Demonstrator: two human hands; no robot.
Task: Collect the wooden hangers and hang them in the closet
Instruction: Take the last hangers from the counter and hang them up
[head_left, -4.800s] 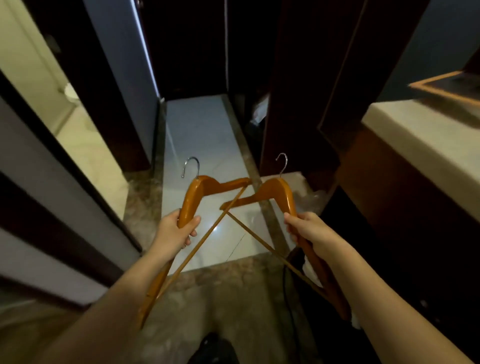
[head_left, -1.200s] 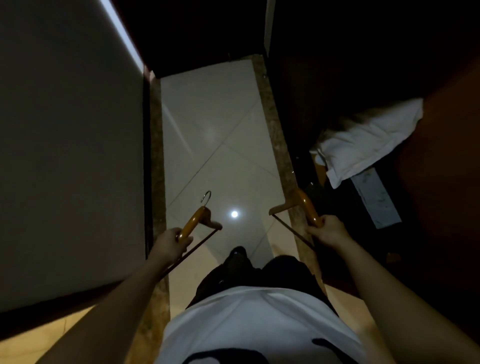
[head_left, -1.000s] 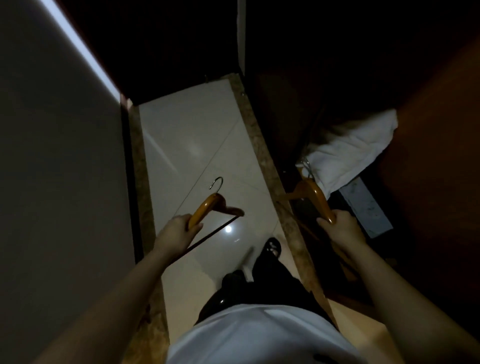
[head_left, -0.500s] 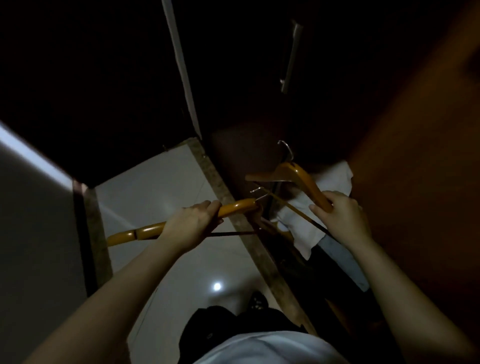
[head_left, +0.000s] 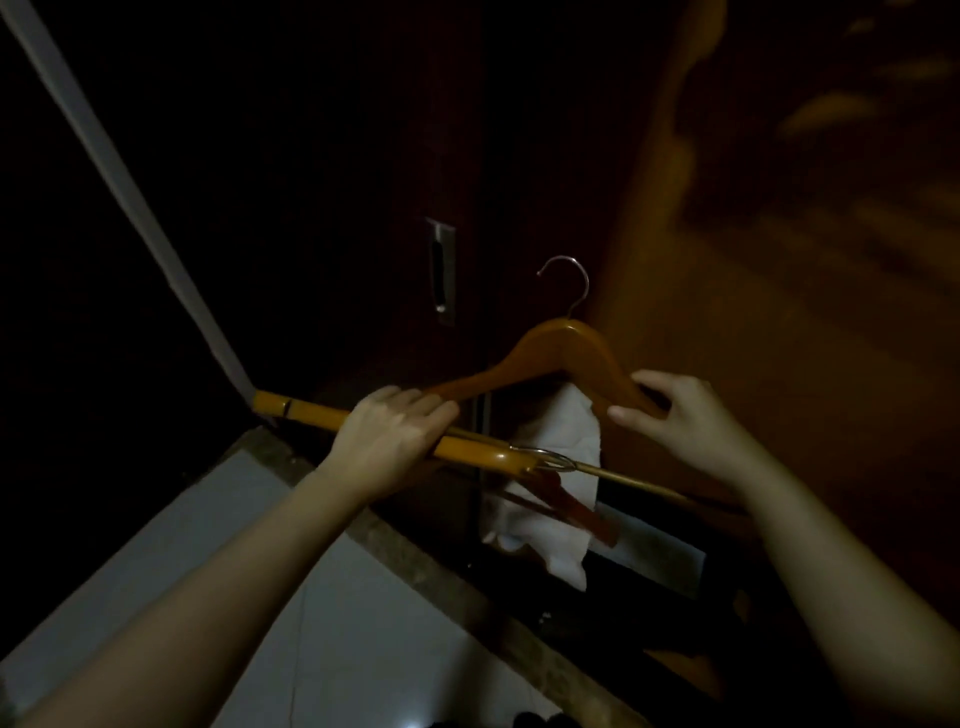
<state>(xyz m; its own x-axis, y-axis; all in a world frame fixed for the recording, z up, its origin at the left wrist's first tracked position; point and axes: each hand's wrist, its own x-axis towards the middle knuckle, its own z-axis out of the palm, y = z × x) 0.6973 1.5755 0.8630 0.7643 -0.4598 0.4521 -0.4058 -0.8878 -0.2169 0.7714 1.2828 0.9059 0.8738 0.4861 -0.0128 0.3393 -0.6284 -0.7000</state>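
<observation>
Since half a second ago, my view has lifted toward the dark closet door. The right hand pinches one orange wooden hanger, upright, hook up. The left hand is fisted around a second orange wooden hanger, lying nearly horizontal, hook pointing right, before crumpled white cloth.

The upright hanger stands farther off, with the right hand on its right arm. The flat hanger lies nearer and lower, under the left hand. A towel lies behind both, right of the floor tiles; a door handle sits far, left of the hook.
</observation>
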